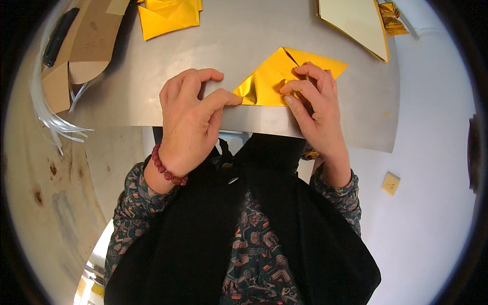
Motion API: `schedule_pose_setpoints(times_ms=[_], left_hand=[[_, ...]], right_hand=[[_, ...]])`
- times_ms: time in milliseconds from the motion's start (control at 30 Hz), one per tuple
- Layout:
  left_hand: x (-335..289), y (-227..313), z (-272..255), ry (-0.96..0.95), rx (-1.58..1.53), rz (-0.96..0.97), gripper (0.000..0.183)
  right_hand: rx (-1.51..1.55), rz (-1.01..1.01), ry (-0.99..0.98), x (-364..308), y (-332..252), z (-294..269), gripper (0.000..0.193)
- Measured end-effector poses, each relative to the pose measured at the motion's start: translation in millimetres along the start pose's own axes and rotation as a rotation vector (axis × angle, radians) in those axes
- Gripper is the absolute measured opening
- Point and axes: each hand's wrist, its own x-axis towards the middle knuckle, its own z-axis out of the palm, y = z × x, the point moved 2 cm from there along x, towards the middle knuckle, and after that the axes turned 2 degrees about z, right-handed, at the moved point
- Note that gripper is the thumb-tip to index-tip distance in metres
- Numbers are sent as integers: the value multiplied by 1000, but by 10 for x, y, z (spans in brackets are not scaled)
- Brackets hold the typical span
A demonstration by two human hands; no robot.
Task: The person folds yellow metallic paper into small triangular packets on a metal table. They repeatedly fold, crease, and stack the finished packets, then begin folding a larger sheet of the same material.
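Both hands work one folded gold foil sheet (274,76), centre of frame, lying on a grey metal tabletop (244,40) near its front edge. Left hand (190,119): thumb and forefinger pinched onto the sheet's left corner, other fingers curled. Right hand (315,101): fingertips (291,87) pressing the middle fold, thumb under or behind, pinning the sheet.

Risks, as I judge them: foil is slick on metal, so uneven pressure could skew the crease; hard pinching may wrinkle or tear the corner; the sheet sits close to the table's front edge (254,124) and could slide off toward the lap.

Room: bare metal above the hands. Gold folded pieces (168,15) top centre-left, a pale gold-edged sheet (356,23) upper right, brown cardboard (86,40) and clear plastic strips (56,122) at left, all well apart.
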Motion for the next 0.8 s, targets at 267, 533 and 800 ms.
schedule_pose_setpoints(times_ms=[267, 533, 800], left_hand=[[-29, 20, -159, -141, 226, 314, 39], [351, -250, -231, -385, 38, 581, 35], [535, -331, -233, -463, -28, 695, 30]], right_hand=[[-16, 7, -5, -37, 3, -1, 13], [-27, -14, 1, -23, -18, -9, 12], [-40, -12, 18, -35, 0, -9, 12]])
